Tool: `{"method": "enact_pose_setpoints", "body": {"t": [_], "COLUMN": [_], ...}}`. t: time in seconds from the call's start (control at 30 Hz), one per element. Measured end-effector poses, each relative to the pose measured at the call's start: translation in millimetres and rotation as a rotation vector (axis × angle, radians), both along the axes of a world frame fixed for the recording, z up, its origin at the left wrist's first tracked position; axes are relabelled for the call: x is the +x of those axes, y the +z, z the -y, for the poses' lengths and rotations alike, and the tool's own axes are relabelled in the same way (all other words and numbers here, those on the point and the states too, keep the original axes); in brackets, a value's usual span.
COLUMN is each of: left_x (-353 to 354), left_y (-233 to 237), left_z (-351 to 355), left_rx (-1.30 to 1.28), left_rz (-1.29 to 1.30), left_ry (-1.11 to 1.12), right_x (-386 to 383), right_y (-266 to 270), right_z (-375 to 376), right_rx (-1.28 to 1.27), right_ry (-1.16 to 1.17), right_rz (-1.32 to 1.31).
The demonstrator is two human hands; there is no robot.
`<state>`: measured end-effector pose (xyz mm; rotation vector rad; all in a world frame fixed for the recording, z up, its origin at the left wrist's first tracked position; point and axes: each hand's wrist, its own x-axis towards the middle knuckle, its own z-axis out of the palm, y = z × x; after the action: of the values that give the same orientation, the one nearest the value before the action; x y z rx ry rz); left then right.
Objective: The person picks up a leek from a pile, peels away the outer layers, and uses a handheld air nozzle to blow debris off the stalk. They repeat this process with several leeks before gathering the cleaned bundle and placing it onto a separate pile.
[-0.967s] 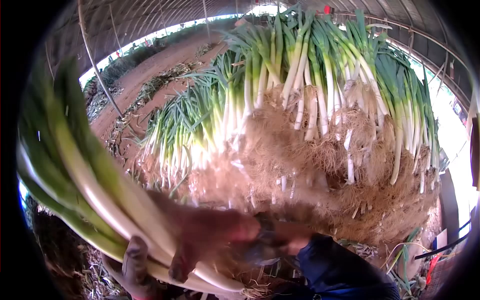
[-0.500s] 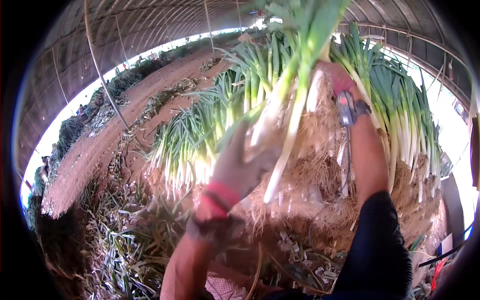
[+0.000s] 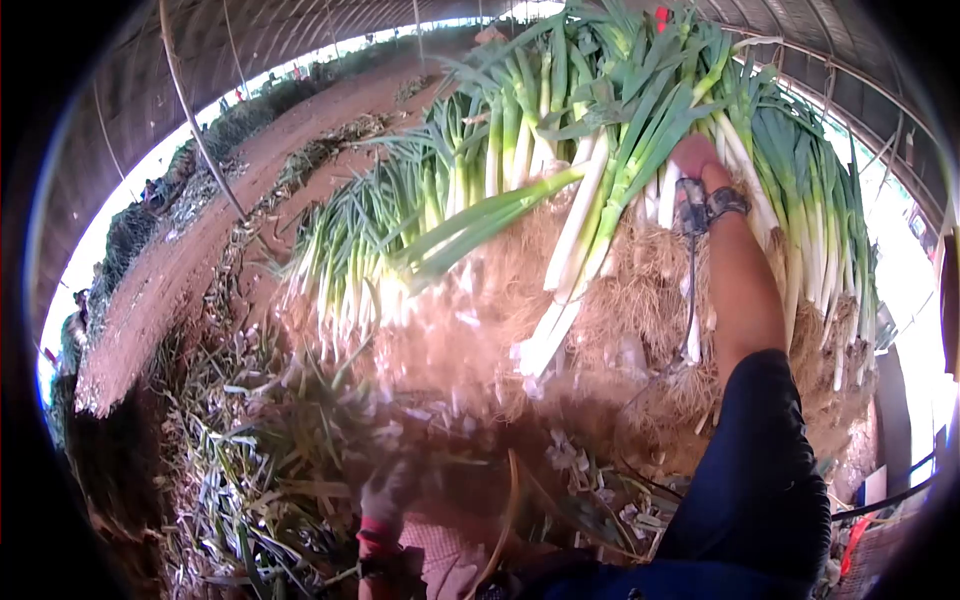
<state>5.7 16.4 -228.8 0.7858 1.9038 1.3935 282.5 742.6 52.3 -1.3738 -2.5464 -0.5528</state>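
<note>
My right hand [image 3: 695,155], in a pinkish glove, lies against the upright row of green onions [image 3: 815,235] at the upper right. Its fingers are hidden among stalks and leaves. On that wrist sits a small grey device [image 3: 691,205] with a thin dark hose running down from it. Left of this hand, a few trimmed green onions [image 3: 580,235] with clean white shafts lie slanted across the rooted ones. Low in view, near my lap, my left hand [image 3: 388,490] is smeared by motion in a greyish glove with a red cuff. Whether it holds anything does not show.
Brown roots [image 3: 650,290] hang along the front of the pile. More green onions [image 3: 345,265] stand to the left. Leaf scraps [image 3: 240,470] cover the ground at lower left. Beyond runs a dirt strip [image 3: 160,300] with a leaning pole [image 3: 190,110] under the arched roof.
My left hand has dropped from the middle of the pile toward my lap. The green onions lifted near my right hand now lie down on the pile. My right hand has shifted slightly right.
</note>
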Motion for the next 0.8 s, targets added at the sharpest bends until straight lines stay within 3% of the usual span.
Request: {"method": "enact_pose_setpoints", "body": {"t": [0.07,0.1,0.13,0.2,0.23,0.3,0.33,0.4,0.47,0.6,0.67,0.7,0.77,0.8], "left_x": [4,17,23,33,43,47,52,63,62,58,53,53,56,55], "left_y": [-60,-49,-58,-79,-63,-78,-84,-54,-45,-36,-48,-53,-55,-64], "left_z": [-2,-10,-14,-26,-31,-30,-29,-30,-31,-31,-24,-20,-15,-14], "left_rx": [0.123,-0.020,-0.023,0.169,0.163,0.160,0.157,0.150,0.161,0.173,0.237,0.238,0.242,0.250], "left_rz": [0.177,-0.105,-0.097,0.121,0.172,0.178,0.184,0.245,0.254,0.369,-0.010,-0.009,0.302,0.302], "left_ry": [-0.025,-0.087,-0.087,-0.104,-0.127,-0.120,-0.119,-0.092,-0.106,-0.026,-0.165,-0.164,-0.002,-0.009], "right_x": [6,2,1,4,-1,-22,-33,-51,-70,-80,-79,-81,-84,-83], "right_y": [18,20,13,-29,-57,-82,-86,-83,-67,-63,-63,-68,-75,-76], "right_z": [50,112,155,171,187,219,232,250,254,266,275,284,303,312], "right_rx": [-0.046,-0.021,0.008,0.020,0.003,-0.019,-0.011,-0.003,-0.217,-0.266,-0.283,-0.294,-0.309,-0.298], "right_ry": [-0.022,-0.008,0.010,-0.027,-0.003,0.022,0.027,0.032,-0.098,-0.088,-0.113,-0.115,-0.116,-0.116], "right_rz": [0.006,-0.439,-0.888,-0.808,-0.773,-0.733,-0.678,-0.618,-0.815,-0.833,-0.818,-0.852,-0.924,-0.926]}}
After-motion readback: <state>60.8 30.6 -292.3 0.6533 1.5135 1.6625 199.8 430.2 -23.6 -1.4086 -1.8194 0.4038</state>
